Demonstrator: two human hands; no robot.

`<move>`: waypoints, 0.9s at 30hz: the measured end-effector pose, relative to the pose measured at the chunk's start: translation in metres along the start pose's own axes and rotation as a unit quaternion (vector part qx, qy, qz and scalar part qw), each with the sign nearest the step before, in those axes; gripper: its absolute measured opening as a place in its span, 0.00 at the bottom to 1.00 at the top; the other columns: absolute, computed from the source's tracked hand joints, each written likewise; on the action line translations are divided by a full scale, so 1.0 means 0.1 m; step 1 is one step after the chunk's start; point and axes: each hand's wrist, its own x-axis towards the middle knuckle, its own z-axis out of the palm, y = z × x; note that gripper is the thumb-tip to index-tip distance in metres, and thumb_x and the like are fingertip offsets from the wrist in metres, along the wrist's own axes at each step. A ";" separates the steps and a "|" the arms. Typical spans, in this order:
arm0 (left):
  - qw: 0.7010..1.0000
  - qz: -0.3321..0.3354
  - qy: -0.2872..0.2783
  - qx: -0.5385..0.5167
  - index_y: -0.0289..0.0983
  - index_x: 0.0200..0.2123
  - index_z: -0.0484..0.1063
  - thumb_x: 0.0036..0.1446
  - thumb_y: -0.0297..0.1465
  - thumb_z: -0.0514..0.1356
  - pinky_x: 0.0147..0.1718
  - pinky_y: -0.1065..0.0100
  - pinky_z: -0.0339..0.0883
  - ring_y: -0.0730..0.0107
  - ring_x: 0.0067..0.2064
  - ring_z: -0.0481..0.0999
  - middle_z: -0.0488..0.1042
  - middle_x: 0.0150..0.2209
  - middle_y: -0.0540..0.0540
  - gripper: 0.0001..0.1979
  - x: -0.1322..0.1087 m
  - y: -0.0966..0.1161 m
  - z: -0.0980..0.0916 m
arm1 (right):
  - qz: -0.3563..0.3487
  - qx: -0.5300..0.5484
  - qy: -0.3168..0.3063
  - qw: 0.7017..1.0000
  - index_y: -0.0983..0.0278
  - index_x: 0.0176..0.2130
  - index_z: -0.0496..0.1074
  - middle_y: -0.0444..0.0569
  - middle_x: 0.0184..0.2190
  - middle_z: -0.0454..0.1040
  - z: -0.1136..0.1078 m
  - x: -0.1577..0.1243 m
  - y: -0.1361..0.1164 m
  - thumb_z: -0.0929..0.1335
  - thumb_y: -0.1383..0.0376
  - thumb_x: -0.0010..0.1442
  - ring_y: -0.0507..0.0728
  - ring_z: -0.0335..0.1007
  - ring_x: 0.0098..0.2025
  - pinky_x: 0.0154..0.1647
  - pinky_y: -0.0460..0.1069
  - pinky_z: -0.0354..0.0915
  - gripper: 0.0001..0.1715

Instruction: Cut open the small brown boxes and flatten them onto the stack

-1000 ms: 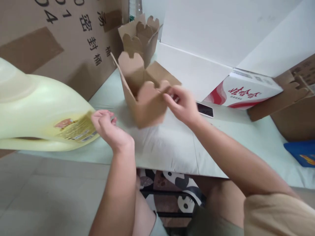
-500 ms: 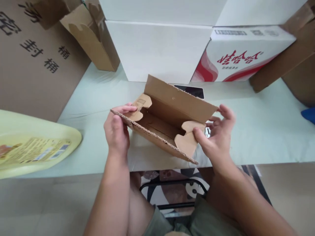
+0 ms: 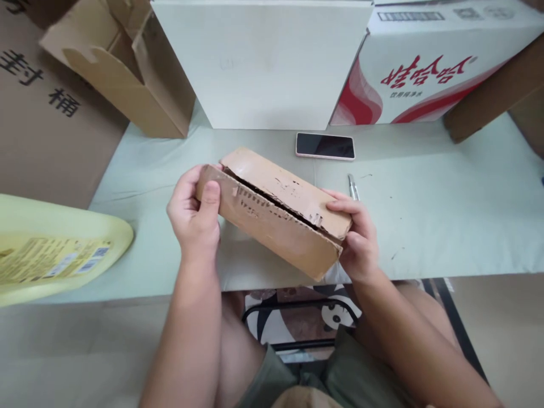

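Between my two hands a small brown cardboard box point(image 3: 272, 226) is held tilted above the pale green tabletop. Its top flap lies folded over the opening, and a narrow dark gap runs along the front edge. My left hand point(image 3: 193, 209) grips the left end, thumb on the front wall and fingers behind. At the right end, my right hand point(image 3: 357, 235) has its fingers on top of the flap and the rest of the hand against the box's end. A slim silver tool, perhaps a craft knife point(image 3: 352, 187), lies just beyond my right hand.
Behind the box lies a phone point(image 3: 325, 146). A white carton point(image 3: 267, 68) and a red-and-white carton point(image 3: 425, 79) stand at the back. An open cardboard box point(image 3: 140, 90) stands back left, and a yellow bottle point(image 3: 63, 249) is at the left.
The box's raised top flap has come down over its opening, covering the side flaps. My right hand has shifted onto the flap. The view has moved, showing the phone and silver tool more fully.
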 end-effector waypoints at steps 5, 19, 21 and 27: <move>0.997 0.029 -0.015 0.075 0.43 0.48 0.82 0.60 0.42 0.72 0.68 0.58 0.69 0.60 0.59 0.82 0.85 0.52 0.46 0.16 0.03 -0.04 -0.04 | -0.010 -0.026 0.011 1.000 0.54 0.49 0.75 0.54 0.57 0.79 0.02 0.00 0.01 0.67 0.38 0.66 0.69 0.77 0.60 0.59 0.67 0.73 0.27; 0.985 0.071 -0.048 0.150 0.45 0.44 0.86 0.66 0.35 0.66 0.70 0.55 0.67 0.58 0.63 0.79 0.82 0.57 0.46 0.08 0.04 -0.01 -0.05 | -0.011 -0.015 0.004 1.000 0.54 0.46 0.75 0.53 0.58 0.78 0.01 -0.02 -0.02 0.71 0.46 0.66 0.67 0.77 0.59 0.55 0.65 0.74 0.17; 0.978 0.088 -0.074 0.173 0.45 0.45 0.87 0.68 0.33 0.63 0.70 0.55 0.66 0.59 0.63 0.79 0.81 0.59 0.46 0.10 0.06 -0.01 -0.08 | -0.014 -0.005 0.003 1.000 0.54 0.46 0.76 0.52 0.58 0.78 0.01 -0.01 -0.03 0.72 0.47 0.66 0.66 0.77 0.59 0.54 0.64 0.75 0.16; 0.954 0.113 -0.093 0.261 0.46 0.46 0.87 0.65 0.35 0.63 0.68 0.53 0.70 0.55 0.62 0.78 0.81 0.58 0.45 0.12 0.08 -0.02 -0.12 | -0.018 0.022 0.000 1.000 0.55 0.46 0.77 0.51 0.58 0.77 0.02 -0.02 -0.03 0.71 0.50 0.67 0.65 0.76 0.58 0.54 0.62 0.74 0.14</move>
